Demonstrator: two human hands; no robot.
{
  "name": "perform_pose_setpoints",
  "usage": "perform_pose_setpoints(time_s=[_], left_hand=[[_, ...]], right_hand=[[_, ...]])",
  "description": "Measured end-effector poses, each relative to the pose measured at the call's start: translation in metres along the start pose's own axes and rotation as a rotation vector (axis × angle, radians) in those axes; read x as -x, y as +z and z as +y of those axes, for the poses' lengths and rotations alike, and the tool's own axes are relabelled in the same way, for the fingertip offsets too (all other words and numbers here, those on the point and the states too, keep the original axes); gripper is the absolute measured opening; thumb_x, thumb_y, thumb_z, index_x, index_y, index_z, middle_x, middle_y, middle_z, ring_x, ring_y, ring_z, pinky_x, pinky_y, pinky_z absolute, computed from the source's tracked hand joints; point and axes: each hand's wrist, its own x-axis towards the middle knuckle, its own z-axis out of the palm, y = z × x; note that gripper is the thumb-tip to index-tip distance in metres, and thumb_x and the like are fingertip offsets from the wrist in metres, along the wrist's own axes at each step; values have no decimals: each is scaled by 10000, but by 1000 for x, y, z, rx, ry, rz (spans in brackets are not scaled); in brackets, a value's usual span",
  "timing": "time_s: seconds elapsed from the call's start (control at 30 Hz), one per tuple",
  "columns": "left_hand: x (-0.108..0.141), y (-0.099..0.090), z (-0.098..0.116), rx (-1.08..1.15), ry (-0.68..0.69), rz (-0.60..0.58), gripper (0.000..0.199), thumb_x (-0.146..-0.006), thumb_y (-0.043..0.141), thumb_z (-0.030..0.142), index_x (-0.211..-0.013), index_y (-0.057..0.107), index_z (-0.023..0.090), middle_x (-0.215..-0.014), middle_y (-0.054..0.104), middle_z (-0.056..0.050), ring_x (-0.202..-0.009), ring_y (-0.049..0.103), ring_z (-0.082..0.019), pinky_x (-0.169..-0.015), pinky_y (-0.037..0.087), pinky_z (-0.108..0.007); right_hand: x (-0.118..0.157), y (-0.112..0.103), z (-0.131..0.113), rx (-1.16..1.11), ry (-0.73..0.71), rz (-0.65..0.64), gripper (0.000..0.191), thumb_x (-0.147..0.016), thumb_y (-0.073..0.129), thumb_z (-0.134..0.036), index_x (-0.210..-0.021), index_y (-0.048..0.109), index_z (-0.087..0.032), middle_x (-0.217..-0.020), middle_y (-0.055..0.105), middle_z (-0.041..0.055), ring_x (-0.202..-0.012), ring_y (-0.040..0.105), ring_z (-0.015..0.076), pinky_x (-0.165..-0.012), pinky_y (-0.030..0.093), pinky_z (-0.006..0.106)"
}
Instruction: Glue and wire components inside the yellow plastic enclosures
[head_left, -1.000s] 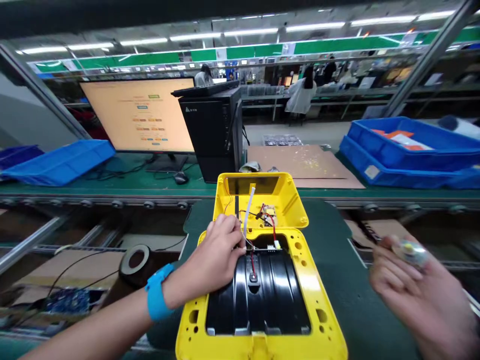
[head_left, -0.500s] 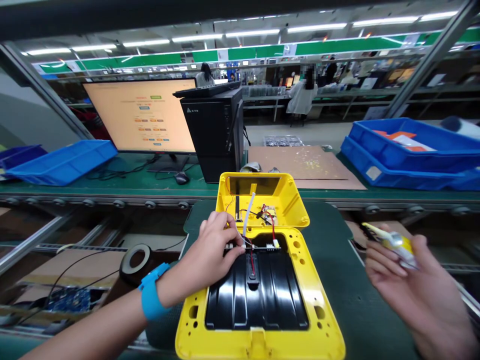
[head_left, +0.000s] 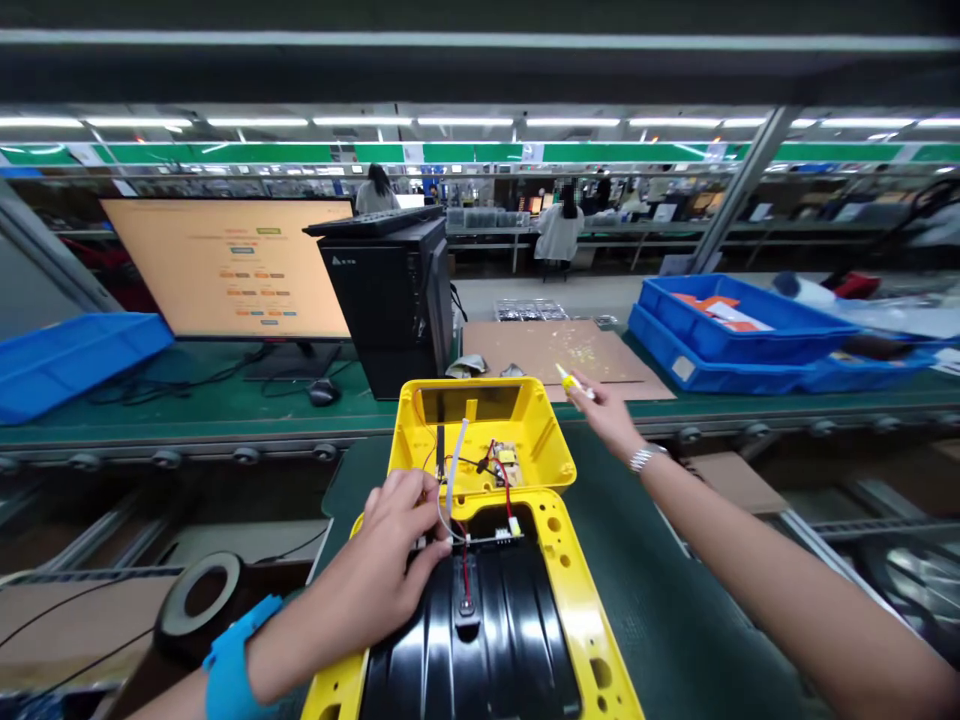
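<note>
In the head view, the left hand (head_left: pixel 390 548) has its fingers (head_left: pixel 401 500) closed on thin wires (head_left: pixel 448 510) over the open yellow plastic housing (head_left: pixel 480 415), which lies on the green mat (head_left: pixel 660 600). Beyond the housing, near the mat's far edge, the right hand (head_left: pixel 609 420) pinches a small yellow tube (head_left: pixel 571 381) between narrowly set fingers.

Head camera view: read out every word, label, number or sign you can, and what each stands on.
None can be read.
Monitor screen: too small to read.
Black PC tower logo: too small.
White label on blue bin: too small.
Yellow tube in right hand: too small.
</note>
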Motion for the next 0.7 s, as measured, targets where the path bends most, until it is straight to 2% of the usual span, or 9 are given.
perform_pose_setpoints(time_s=[0.13,0.23,0.33,0.4,0.43,0.5,0.57,0.63,0.7], left_hand=[[0,3,-3,-16,-4,0,145,-963,460,144,-913,576,216,-1113,519,-69,-1073,456,-257,-922,423,-439],[2,3,-3,-27,-6,24,132,-959,486,155,-908,593,213,-1100,528,-75,-1057,462,-260,-883,439,-417],[5,0,-2,-16,-22,53,92,-956,540,183,-918,617,215,-1113,530,-80,-1063,461,-266,-856,450,-404],[6,-4,-1,16,-49,29,62,-950,573,193,-935,625,222,-1147,523,-78,-1091,457,-271,-886,455,-419],[6,-7,0,37,-63,7,51,-946,587,197,-944,628,227,-1166,517,-76,-1111,452,-274,-908,455,-430],[4,-13,0,70,-81,-46,45,-939,607,204,-960,632,235,-1197,504,-73,-1146,439,-281,-944,452,-452],[1,-17,0,81,-77,-81,49,-930,620,203,-959,641,236,-1199,500,-74,-1165,428,-289,-964,445,-468],[-1,-19,-1,71,-67,-93,51,-927,620,202,-948,652,236,-1174,505,-72,-1154,429,-290,-957,441,-471],[-3,-18,-3,54,-57,-86,55,-926,618,208,-944,660,240,-1148,508,-66,-1136,433,-287,-940,436,-467]], right_hand=[[-42,33,24,228,0,-6,460,-938,598,-343,-1365,639,-180,-1155,702,135,-1049,578,285,-957,419,444],[-54,46,30,507,32,-24,469,-932,609,-312,-1384,633,-193,-1163,664,180,-1134,539,343,-981,358,518],[-57,49,23,759,48,-23,484,-939,590,-333,-1416,603,-250,-1334,580,195,-1262,463,386,-1012,324,574],[-50,45,3,679,0,29,474,-943,564,-361,-1396,609,-227,-1379,542,195,-1268,465,375,-1008,357,559],[-41,41,-13,562,-60,65,447,-944,553,-374,-1346,638,-197,-1326,568,192,-1210,511,348,-983,398,522],[-11,32,-56,243,-222,27,355,-939,574,-431,-1152,702,-176,-1124,644,145,-1004,595,277,-880,475,441],[33,25,-106,123,-357,-255,231,-924,641,-440,-962,715,-225,-1001,658,78,-930,598,245,-879,477,428],[81,25,-148,186,-472,-617,135,-856,754,-374,-881,713,-248,-1026,639,49,-985,584,244,-930,464,427],[119,35,-173,316,-518,-782,126,-847,772,-299,-944,707,-253,-1074,609,47,-1023,560,241,-938,453,420]])
